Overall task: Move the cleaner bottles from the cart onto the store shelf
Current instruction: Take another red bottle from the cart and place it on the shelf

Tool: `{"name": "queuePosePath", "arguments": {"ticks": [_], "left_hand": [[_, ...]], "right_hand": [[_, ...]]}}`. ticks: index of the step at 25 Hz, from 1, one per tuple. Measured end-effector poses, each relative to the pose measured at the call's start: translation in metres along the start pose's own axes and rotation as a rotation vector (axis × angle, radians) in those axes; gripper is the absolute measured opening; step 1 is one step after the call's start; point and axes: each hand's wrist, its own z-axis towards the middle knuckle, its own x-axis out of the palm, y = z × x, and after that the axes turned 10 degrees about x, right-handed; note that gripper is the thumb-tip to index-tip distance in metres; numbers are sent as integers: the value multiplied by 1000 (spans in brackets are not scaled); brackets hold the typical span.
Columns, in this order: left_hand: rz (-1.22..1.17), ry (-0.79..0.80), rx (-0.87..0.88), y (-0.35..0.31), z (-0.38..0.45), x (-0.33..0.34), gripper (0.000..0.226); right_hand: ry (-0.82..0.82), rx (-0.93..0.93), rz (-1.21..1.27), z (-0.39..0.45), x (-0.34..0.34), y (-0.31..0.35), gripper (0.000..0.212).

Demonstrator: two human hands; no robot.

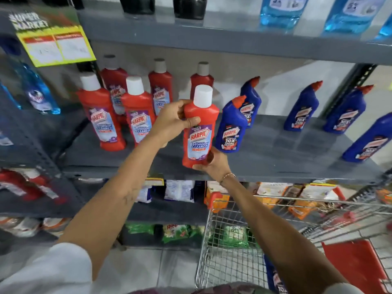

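Red bottles (101, 111) stand left and blue bottles (232, 126) right on the grey shelf (275, 164), while left hand (174, 119) and right hand (214, 164) clamp an upright, cap-up red cleaner bottle (199, 128) at its front edge.

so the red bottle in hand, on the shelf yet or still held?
Held: both hands grip the red bottle, base at the shelf edge.

- Red Harpic bathroom cleaner bottles with white caps: six in all. Five stand on the grey shelf (275, 149) left of centre: (101, 115), (139, 111), (115, 85), (160, 88), (201, 79). One is held at frame centre (198, 132).
- Blue Harpic bottles with red spouts: five on the same shelf at right: (232, 128), (250, 100), (301, 109), (345, 113), (369, 141).
- One more blue bottle (273, 276) lies in the wire cart (212, 240), lower right.
- Hands on the held bottle: two, left hand (171, 119) and right hand (214, 162).
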Motion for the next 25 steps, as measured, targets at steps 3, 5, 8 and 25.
{"name": "queuePosePath", "arguments": {"ticks": [3, 5, 8, 25], "left_hand": [[35, -17, 11, 13, 17, -19, 55], [47, -37, 11, 22, 26, -26, 56], [94, -43, 4, 38, 37, -31, 55], [78, -268, 171, 61, -71, 104, 3]], "right_hand": [[17, -11, 15, 23, 18, 14, 63], [5, -13, 9, 41, 27, 19, 64], [-4, 4, 4, 60, 37, 21, 68], [-314, -86, -42, -36, -4, -48, 9]]}}
